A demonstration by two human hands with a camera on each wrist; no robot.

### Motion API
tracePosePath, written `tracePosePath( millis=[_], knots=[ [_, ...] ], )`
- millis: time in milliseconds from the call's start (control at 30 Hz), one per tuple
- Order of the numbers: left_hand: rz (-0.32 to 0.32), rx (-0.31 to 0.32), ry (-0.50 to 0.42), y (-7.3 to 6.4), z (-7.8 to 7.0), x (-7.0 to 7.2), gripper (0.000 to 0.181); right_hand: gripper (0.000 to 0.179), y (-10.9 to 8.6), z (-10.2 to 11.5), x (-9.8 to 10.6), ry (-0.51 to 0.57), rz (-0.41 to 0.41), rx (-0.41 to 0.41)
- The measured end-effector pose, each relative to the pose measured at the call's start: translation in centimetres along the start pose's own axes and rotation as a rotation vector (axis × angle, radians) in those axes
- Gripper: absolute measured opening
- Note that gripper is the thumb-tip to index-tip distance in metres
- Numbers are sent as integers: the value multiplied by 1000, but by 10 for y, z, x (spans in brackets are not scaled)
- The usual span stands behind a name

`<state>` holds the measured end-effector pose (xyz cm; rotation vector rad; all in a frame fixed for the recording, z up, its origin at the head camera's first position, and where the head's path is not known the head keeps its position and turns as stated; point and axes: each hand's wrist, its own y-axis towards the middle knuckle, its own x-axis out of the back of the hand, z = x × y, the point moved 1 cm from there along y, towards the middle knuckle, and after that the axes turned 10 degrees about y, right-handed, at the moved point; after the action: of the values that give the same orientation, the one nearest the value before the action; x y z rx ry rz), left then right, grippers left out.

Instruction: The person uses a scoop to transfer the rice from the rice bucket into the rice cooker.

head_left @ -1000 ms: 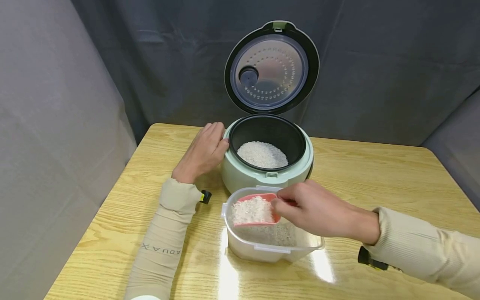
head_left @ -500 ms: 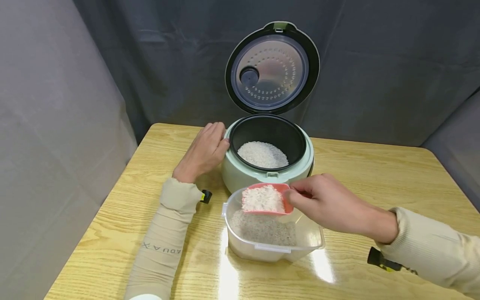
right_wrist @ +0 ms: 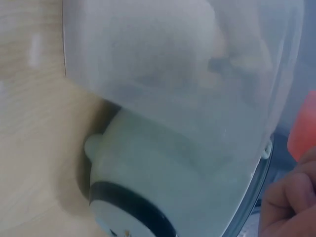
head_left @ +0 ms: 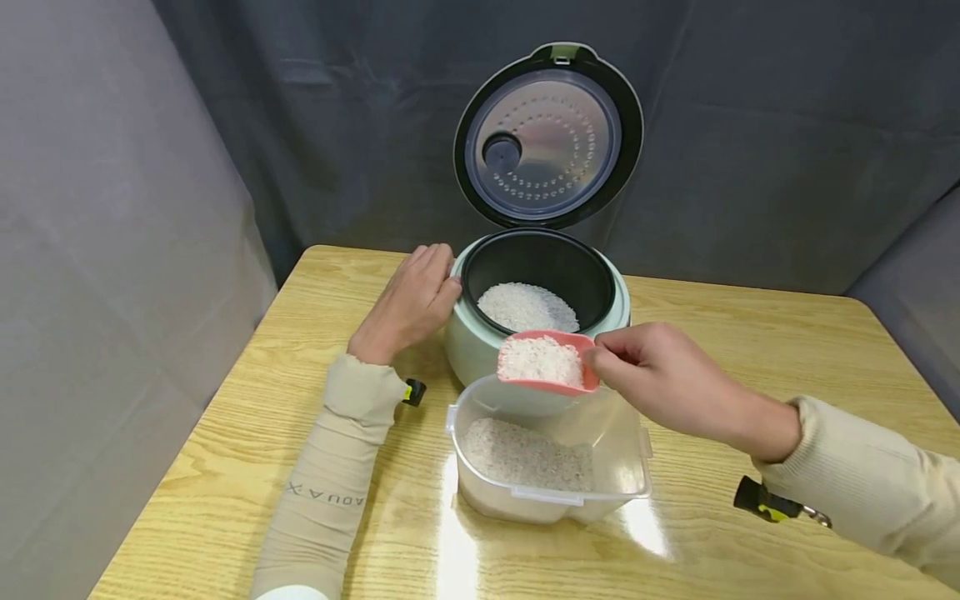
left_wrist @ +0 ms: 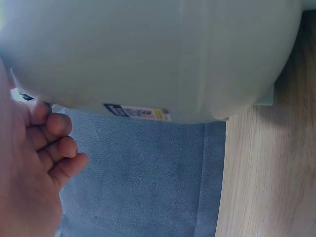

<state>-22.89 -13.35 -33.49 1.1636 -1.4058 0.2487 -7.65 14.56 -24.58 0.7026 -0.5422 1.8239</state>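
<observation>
My right hand [head_left: 660, 375] pinches the handle of a pink scoop [head_left: 551, 387] heaped with white rice [head_left: 540, 360]. The scoop hangs level over the far edge of a clear plastic container [head_left: 547, 498], overlapping the front of a pale green rice cooker [head_left: 472, 350] in the head view. Inside the cooker's dark inner pot lies a mound of rice [head_left: 525, 307]; its lid [head_left: 547, 150] stands raised. My left hand [head_left: 408, 304] holds the cooker at its left side near the rim. In the left wrist view its curled fingers [left_wrist: 59, 126] show beside the cooker's body.
The container sits directly in front of the cooker, with more rice [head_left: 525, 454] on its bottom. Both stand on a wooden table [head_left: 750, 350]. A dark grey curtain [head_left: 360, 125] hangs behind the raised lid, and light grey cloth [head_left: 112, 250] borders the left side.
My right hand has lifted the filled scoop out of the container, moving up, away from me and slightly right. My left hand stays at the cooker's side.
</observation>
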Motion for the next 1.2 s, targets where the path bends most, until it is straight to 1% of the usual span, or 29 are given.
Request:
tracePosePath(
  millis=[200, 367, 600, 800, 867, 1033, 1200],
  knots=[
    [0, -6, 0, 0, 0, -1, 18, 29, 11, -8, 10, 8, -21, -55],
    [0, -8, -2, 0, 1, -1, 18, 34, 20, -14, 17, 12, -50, -74],
    [-1, -8, -1, 0, 1, -1, 18, 38, 31, -18, 26, -14, -109, -49],
    [-5, -12, -1, 1, 1, -1, 17, 40, 41, -25, 32, -59, -166, -81],
    [-6, -12, 0, 1, 1, -1, 17, 41, 44, -27, 34, -79, -186, -78],
    [-12, -17, 5, 0, 1, -1, 16, 45, 51, -30, 37, -126, -212, -57],
    [-14, -21, 0, 0, 2, -1, 16, 44, 58, -32, 39, -180, -233, -40]
  ],
)
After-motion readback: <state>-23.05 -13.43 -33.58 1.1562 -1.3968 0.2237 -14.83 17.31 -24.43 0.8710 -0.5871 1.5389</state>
